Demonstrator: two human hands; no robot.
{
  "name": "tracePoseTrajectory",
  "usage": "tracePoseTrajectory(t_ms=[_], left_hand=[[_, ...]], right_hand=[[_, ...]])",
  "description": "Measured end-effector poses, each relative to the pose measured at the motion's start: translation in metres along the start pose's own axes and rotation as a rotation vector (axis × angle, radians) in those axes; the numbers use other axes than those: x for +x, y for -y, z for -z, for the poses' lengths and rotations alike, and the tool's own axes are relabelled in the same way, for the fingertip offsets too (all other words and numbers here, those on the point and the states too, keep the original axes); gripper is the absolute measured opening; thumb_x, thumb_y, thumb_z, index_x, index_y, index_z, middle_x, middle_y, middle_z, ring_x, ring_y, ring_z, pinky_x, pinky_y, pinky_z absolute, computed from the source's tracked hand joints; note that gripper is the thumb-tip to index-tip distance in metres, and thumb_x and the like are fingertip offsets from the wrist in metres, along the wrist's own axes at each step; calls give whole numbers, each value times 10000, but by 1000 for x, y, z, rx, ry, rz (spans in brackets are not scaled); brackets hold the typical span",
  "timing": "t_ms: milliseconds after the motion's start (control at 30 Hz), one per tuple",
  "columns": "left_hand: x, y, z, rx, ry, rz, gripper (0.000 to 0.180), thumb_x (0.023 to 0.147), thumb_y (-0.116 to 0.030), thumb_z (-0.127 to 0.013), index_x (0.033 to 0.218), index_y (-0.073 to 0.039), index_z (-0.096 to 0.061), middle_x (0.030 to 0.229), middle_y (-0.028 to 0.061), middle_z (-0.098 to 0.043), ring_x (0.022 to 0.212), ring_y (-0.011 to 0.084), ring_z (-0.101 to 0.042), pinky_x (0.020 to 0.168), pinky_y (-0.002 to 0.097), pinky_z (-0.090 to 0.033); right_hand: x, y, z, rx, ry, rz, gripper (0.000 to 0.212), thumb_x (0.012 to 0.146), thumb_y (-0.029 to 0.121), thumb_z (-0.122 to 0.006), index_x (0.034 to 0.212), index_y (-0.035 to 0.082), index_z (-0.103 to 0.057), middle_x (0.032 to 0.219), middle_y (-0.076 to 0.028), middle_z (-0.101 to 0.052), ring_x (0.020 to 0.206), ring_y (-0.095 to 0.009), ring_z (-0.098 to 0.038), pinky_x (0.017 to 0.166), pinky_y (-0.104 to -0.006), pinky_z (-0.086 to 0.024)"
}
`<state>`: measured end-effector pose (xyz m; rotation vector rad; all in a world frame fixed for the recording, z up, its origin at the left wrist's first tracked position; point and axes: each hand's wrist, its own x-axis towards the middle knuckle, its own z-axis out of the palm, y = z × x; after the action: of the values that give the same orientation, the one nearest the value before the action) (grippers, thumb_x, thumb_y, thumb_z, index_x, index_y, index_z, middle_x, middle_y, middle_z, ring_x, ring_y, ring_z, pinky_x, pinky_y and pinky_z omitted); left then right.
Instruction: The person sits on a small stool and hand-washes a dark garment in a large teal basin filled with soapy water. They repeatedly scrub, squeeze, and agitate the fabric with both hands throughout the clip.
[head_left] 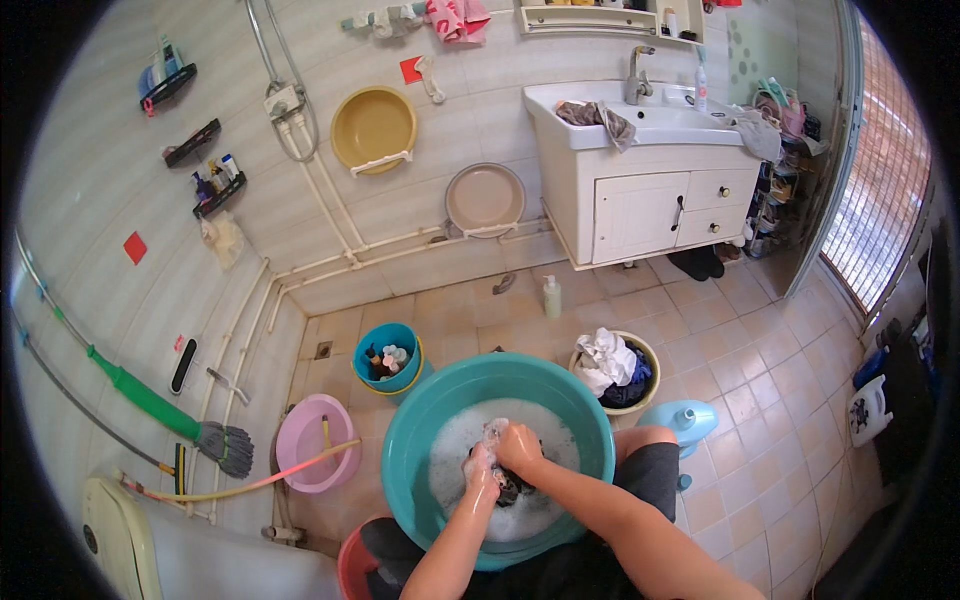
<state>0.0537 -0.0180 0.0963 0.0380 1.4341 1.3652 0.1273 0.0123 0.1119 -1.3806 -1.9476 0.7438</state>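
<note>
A large teal tub [403, 425] stands on the floor between my knees, with foamy water [455, 435] in it. Over that water both my hands are closed on a dark wet cloth [510, 490]; its kind does not show. My left hand [481, 470] is wet and grips it on the left side. Close beside it, the right hand [519, 447] is curled into a fist around the upper part. White suds cling to the fingers. Part of the cloth is hidden under the hands and foam.
Right of the tub are a basin of clothes [608, 365] and a blue detergent jug [683, 422], its cap [684, 482] on the tiles. Beyond stands a pump bottle [552, 297]. Leftward are a blue bucket of bottles [388, 355] and a pink basin [300, 450] with a hose [270, 488] across it.
</note>
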Motion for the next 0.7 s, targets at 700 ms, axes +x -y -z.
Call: tracePoseTrajectory(t_ms=[700], left_hand=[[-19,-74,63,72,81,-211,413,747,-202,-645,1089,-44,-474,920,75,-553,664,172,-534,407,278,-394]], right_hand=[[14,-62,46,188,492,-42,496,696,480,-618,1014,100,-618,1032,-114,-553,946,-239,-531,841,-322,-397]])
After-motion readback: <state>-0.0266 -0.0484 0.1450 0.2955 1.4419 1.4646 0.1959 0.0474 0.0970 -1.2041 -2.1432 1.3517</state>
